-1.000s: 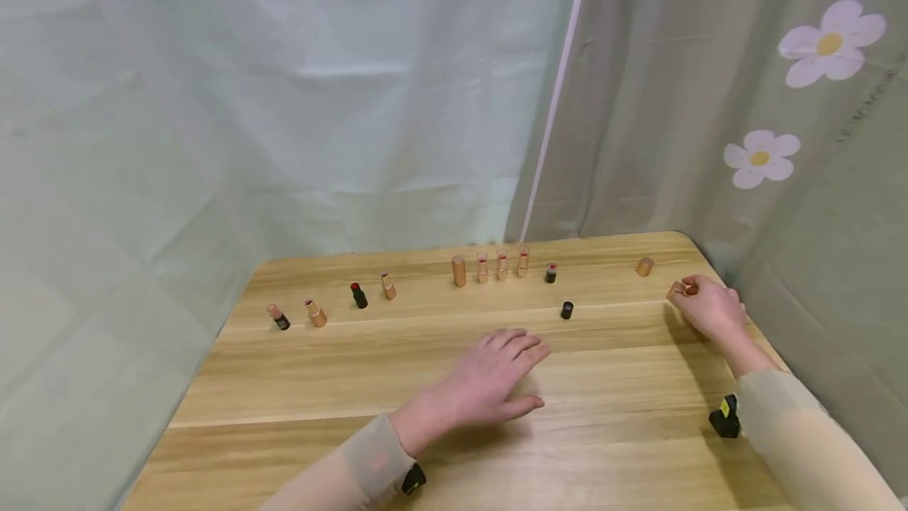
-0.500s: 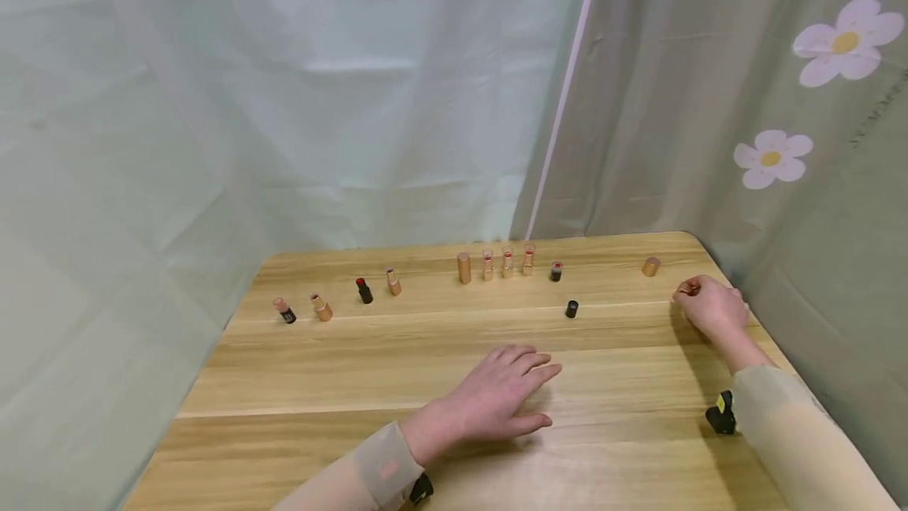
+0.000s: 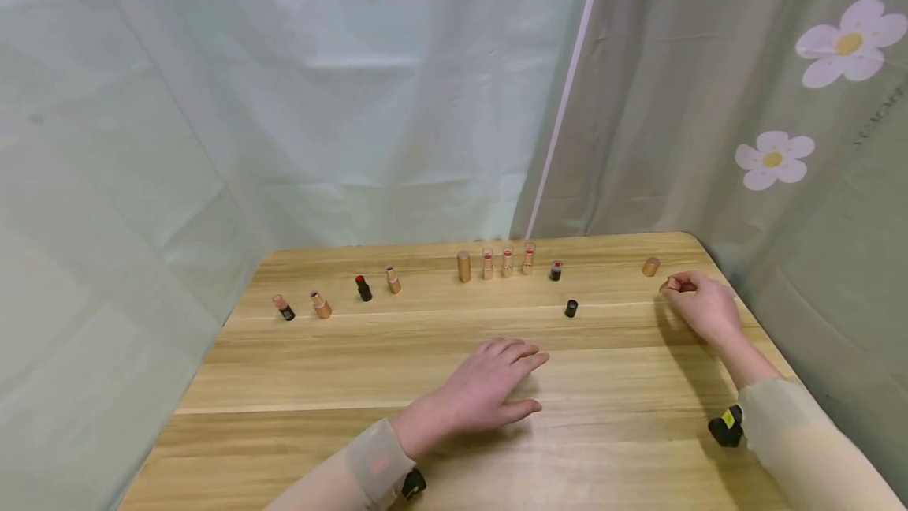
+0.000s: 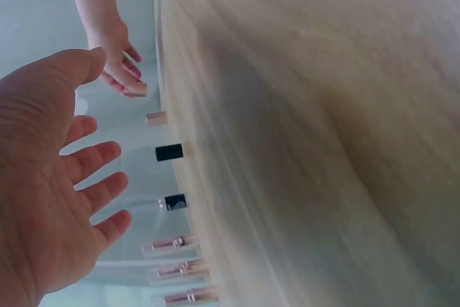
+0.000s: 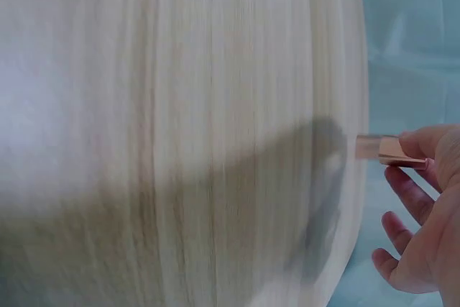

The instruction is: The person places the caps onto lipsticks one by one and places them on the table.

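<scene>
Near the table's right edge, my right hand (image 3: 705,307) pinches a copper-coloured lipstick cap (image 5: 401,152) between thumb and fingers. The hand hides much of this cap in the head view. In the left wrist view the pinched cap (image 4: 136,90) looks raised off the tabletop. A second copper cap (image 3: 650,266) stands on the table just beyond that hand, to its left. My left hand (image 3: 482,389) is held palm down over the middle of the table, fingers spread and holding nothing. The small black cap (image 3: 571,308) is the nearest thing beyond it.
Along the back of the wooden table (image 3: 298,377) stand a copper tube (image 3: 464,267), several clear-capped lipsticks (image 3: 507,264) and a short black lipstick (image 3: 556,271). Uncapped lipsticks stand farther left, among them a black one (image 3: 363,289) and a copper one (image 3: 321,306). Curtains (image 3: 355,101) hang behind.
My right hand has shifted slightly left with the pinched cap, closer to the standing copper cap. The left hand has moved only a little. The head view has turned slightly.
</scene>
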The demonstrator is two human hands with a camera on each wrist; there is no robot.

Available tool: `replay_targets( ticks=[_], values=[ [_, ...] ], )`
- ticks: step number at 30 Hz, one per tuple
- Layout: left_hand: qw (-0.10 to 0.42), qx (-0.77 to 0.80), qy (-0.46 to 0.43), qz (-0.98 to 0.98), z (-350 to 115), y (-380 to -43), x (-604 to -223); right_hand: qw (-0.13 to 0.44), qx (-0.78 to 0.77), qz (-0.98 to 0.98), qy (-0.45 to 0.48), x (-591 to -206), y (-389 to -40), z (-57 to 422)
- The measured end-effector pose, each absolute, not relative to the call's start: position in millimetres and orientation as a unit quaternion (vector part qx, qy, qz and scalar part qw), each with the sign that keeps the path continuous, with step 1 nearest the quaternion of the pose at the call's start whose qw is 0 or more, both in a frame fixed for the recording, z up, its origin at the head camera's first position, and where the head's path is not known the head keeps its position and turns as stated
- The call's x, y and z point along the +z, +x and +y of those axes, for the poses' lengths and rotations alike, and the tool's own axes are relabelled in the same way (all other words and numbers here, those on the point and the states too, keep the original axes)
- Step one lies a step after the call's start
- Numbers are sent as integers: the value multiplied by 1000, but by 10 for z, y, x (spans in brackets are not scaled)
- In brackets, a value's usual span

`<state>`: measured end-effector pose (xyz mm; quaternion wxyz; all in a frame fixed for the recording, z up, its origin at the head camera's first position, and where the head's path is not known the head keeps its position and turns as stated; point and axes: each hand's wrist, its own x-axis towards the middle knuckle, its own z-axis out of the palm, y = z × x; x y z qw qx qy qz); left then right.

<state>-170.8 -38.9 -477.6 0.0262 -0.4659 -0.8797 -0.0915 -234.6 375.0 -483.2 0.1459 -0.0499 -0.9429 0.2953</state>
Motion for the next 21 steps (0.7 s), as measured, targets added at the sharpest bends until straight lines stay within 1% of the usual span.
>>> replay_targets(
  ticks=[3,12,21],
  values=[
    [25,-101,-453,-885,-430,-1731,-4766,146,320,-936,-30,-4792,-2301,3645],
    [25,-152,-410,-899,-589,-1803,-4748,123,413,-902,-12,-4708,-2163,3228],
    [22,-220,-362,-905,-781,-1856,-4761,68,541,-838,0,-4671,-1998,2768]
  ],
)
